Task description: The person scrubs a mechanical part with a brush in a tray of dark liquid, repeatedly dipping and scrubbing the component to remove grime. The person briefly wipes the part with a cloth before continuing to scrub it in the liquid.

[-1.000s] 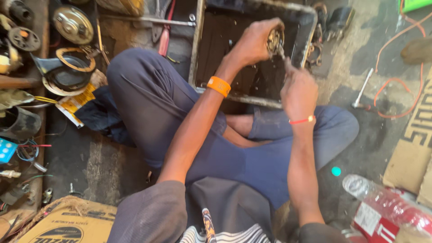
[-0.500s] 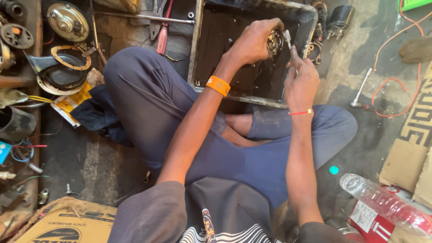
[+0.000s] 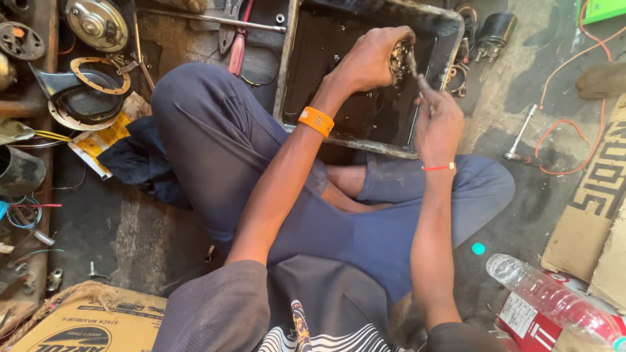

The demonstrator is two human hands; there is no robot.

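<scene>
We sit on a stained, oily concrete floor (image 3: 130, 234) in bright daylight. Around us lie flattened cardboard (image 3: 606, 215), an orange wire (image 3: 574, 72), a clear plastic bottle (image 3: 554, 300) and round metal parts (image 3: 98, 23) beside a dark cloth (image 3: 140, 163) and a cardboard box (image 3: 85, 319).

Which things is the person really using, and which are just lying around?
In use:
left hand gripping a small round metal part
right hand holding a thin tool against that part
black metal tray of dark liquid beneath them

Lying about:
red-handled pliers
plastic bottle
orange wire
round metal cover
</scene>
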